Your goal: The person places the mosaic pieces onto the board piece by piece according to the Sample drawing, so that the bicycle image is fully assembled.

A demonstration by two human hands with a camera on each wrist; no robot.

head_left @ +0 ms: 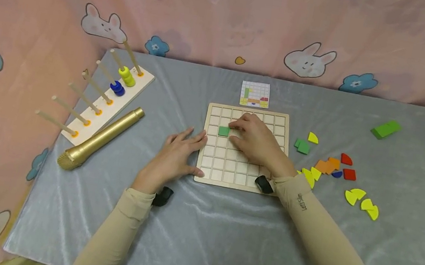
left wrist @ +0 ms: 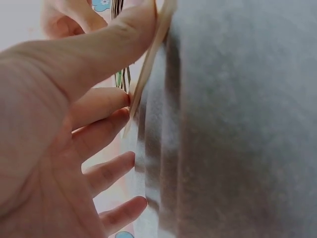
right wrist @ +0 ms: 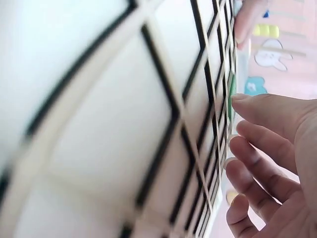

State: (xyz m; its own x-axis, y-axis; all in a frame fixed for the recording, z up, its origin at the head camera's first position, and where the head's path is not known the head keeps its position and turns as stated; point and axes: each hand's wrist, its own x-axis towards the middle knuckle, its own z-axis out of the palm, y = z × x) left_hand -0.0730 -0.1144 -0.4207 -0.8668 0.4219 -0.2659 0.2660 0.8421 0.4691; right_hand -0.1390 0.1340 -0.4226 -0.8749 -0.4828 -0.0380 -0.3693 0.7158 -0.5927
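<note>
A wooden grid board [head_left: 210,181] lies on the cloth-covered table, with a green square tile [head_left: 223,131] in one of its cells. Over the board, my right hand [head_left: 255,139] has its fingertips close beside that tile. In the right wrist view the thumb tip is right at the green tile's edge [right wrist: 231,94], the other fingers loosely bent with nothing seen between them. My left hand [head_left: 172,158] spreads along the board's left edge, thumb at the near corner. Its fingertips touch the board's rim [left wrist: 143,74] in the left wrist view.
A small pattern card [head_left: 254,94] lies behind the board. To the right are loose green tiles [head_left: 303,147], orange tiles [head_left: 327,165], red pieces [head_left: 349,174], yellow pieces [head_left: 369,208] and a green block [head_left: 386,129]. A peg rack [head_left: 104,115] and gold microphone [head_left: 100,138] lie left.
</note>
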